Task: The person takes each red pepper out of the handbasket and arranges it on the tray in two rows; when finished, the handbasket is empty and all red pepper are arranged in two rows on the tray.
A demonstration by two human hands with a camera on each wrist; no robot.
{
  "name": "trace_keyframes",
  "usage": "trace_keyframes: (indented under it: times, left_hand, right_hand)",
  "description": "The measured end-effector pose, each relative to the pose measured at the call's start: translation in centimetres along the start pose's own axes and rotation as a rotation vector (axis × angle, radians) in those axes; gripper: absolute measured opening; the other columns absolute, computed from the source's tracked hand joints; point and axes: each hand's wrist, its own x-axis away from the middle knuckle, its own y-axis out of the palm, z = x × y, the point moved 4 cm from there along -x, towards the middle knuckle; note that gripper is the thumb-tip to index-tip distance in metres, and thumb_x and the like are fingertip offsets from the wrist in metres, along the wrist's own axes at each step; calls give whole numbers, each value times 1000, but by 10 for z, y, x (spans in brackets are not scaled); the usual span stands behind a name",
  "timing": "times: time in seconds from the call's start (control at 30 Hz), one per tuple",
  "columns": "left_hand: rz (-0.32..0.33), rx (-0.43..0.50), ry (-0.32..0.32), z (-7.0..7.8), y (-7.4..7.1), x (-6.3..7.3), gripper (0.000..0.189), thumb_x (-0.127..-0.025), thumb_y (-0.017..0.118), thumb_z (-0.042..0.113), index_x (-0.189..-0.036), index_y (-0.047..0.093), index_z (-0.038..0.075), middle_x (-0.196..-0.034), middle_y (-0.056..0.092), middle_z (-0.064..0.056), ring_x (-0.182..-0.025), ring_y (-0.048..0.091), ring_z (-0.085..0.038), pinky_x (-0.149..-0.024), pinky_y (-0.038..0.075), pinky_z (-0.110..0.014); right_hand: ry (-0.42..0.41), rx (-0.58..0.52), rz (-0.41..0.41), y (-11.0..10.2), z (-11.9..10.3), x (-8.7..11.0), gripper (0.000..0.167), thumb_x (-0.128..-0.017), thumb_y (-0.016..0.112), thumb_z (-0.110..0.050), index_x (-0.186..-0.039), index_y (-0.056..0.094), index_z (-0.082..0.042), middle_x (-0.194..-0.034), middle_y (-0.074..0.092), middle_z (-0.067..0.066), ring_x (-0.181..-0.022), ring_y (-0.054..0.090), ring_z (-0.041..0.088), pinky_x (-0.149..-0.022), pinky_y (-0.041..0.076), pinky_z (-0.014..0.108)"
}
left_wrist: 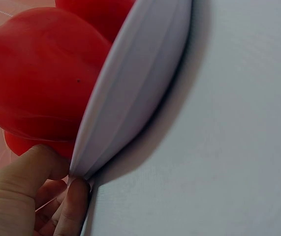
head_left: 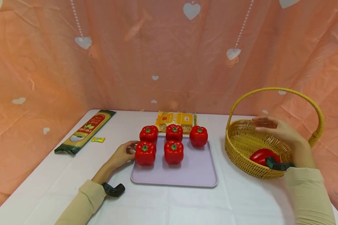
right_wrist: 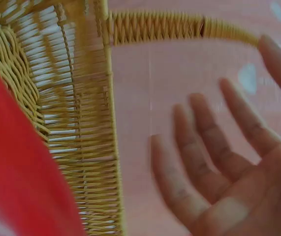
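My left hand (head_left: 125, 154) is at the left edge of a pale lilac tray (head_left: 186, 178). In the left wrist view its thumb and fingers pinch the tray's rim (left_wrist: 130, 98). Several red bell peppers (head_left: 173, 152) with green stems stand on the tray, the nearest one beside my left fingers. Over the wicker basket (head_left: 242, 156) on the right, my right hand (head_left: 279, 129) hovers with fingers spread and holds nothing. One more red bell pepper (head_left: 263, 156) lies in the basket, partly hidden by the wrist camera.
Behind the tray lies a yellow food packet (head_left: 177, 120). On the left are a green and red packet (head_left: 85, 131) and a small yellow wrapped piece (head_left: 98, 139). The basket's tall arched handle (head_left: 273, 89) rises around the right arm. A pink curtain (head_left: 169, 56) hangs behind the white table.
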Motion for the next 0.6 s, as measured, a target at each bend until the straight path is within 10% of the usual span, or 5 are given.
trace_keyframes:
  times: [0.43, 0.6]
  left_hand:
    - [2, -7, 15, 0, 1, -1, 58, -81, 64, 4, -135, 41, -2, -108, 53, -18, -79, 50, -21, -60, 46, -23]
    - [-3, 9, 28, 1, 0, 0, 59, -82, 64, 4, -136, 40, -3, -110, 53, -19, -79, 50, -21, -60, 46, -23]
  right_hand:
    - [48, -295, -492, 11, 49, 19, 42, -95, 43, -1, -136, 38, -3, -127, 53, -10, -113, 54, 6, -84, 50, 30]
    - [193, -360, -648, 17, 54, 25, 46, -93, 48, -7, -138, 40, -11, -129, 50, 2, -108, 55, 18, -85, 50, 37]
